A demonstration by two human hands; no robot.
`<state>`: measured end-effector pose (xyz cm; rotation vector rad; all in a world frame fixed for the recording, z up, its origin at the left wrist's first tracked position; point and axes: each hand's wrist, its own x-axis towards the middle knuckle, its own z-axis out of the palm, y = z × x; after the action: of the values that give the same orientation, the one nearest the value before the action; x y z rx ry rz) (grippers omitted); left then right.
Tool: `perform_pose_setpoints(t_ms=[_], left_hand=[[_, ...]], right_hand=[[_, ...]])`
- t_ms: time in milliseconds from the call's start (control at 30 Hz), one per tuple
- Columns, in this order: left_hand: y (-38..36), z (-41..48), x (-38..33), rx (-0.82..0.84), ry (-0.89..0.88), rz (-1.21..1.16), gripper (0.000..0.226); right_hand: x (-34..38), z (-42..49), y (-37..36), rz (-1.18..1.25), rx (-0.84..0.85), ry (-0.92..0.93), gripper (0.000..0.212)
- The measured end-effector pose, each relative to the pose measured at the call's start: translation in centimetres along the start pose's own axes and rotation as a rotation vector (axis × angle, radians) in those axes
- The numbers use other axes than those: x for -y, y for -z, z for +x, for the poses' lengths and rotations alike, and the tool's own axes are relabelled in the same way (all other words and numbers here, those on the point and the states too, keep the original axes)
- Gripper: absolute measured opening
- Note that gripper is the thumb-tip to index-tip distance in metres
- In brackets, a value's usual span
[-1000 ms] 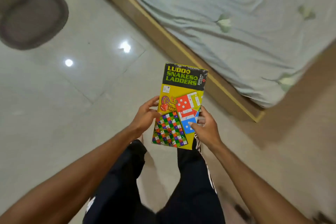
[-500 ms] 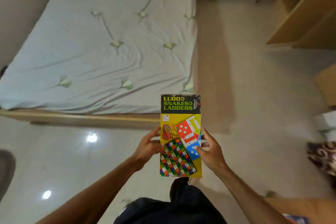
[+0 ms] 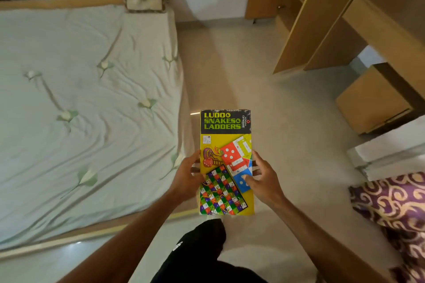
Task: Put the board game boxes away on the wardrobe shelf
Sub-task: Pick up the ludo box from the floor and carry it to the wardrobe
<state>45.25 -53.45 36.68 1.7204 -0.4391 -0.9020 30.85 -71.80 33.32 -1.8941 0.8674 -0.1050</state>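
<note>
Broadly, we see the bed [image 3: 80,110] filling the left of the scene and the open wooden wardrobe [image 3: 322,18] standing at the far right, with pale floor [image 3: 287,110] between them. Over that floor, near us and just right of the bed's near corner, the board game box [image 3: 226,140] is held in the air, its printed face turned up toward us. Its long axis runs near to far. The black title end points far, and the snakes-board picture sits at the near end. The left hand [image 3: 186,179] grips the left long edge, thumb at the front rim, fingers hidden behind. The right hand [image 3: 264,179] grips the right edge, thumb lying on the blue square, its fingers [image 3: 258,159] curled round the edge.
</note>
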Motion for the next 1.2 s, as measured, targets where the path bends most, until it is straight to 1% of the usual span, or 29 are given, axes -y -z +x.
perform_pose_setpoints(t_ms=[133, 300, 333, 433, 600, 733, 800, 900, 1100, 1200], left_hand=[[-0.3, 8.0, -3.5, -0.008, -0.056, 0.148, 0.058], [-0.3, 19.9, -6.6, 0.029, -0.064, 0.273, 0.079], [-0.6, 22.2, -7.4, 0.032, -0.071, 0.285, 0.081], [-1.7, 30.5, -10.3, 0.049, -0.111, 0.289, 0.079], [-2.6, 41.9, -15.6, 0.026, -0.139, 0.318, 0.092], [-2.3, 53.0, -20.7, -0.029, -0.15, 0.342, 0.095], [-1.7, 57.9, -23.3, -0.051, -0.173, 0.336, 0.092], [-1.1, 63.9, -26.4, -0.093, -0.191, 0.315, 0.083], [2.0, 79.1, -30.7, -0.126, -0.2, 0.312, 0.091], [4.6, 88.3, -33.4, -0.125, -0.204, 0.3, 0.093]], right_hand=[[1.4, 7.5, 3.5, -0.029, -0.029, 0.028, 0.069], [2.8, 17.7, 8.3, -0.082, -0.07, 0.033, 0.065], [3.1, 19.7, 9.1, -0.093, -0.073, 0.033, 0.065], [3.4, 27.5, 12.2, -0.095, -0.108, 0.04, 0.065], [5.2, 39.7, 16.7, -0.119, -0.097, 0.08, 0.065], [8.7, 51.7, 21.5, -0.122, -0.075, 0.114, 0.065], [10.8, 57.2, 23.2, -0.137, -0.071, 0.146, 0.064], [13.3, 64.2, 24.8, -0.15, -0.069, 0.144, 0.065], [17.5, 80.0, 26.6, -0.142, -0.067, 0.16, 0.064], [20.0, 89.2, 26.8, -0.133, -0.096, 0.166, 0.062]])
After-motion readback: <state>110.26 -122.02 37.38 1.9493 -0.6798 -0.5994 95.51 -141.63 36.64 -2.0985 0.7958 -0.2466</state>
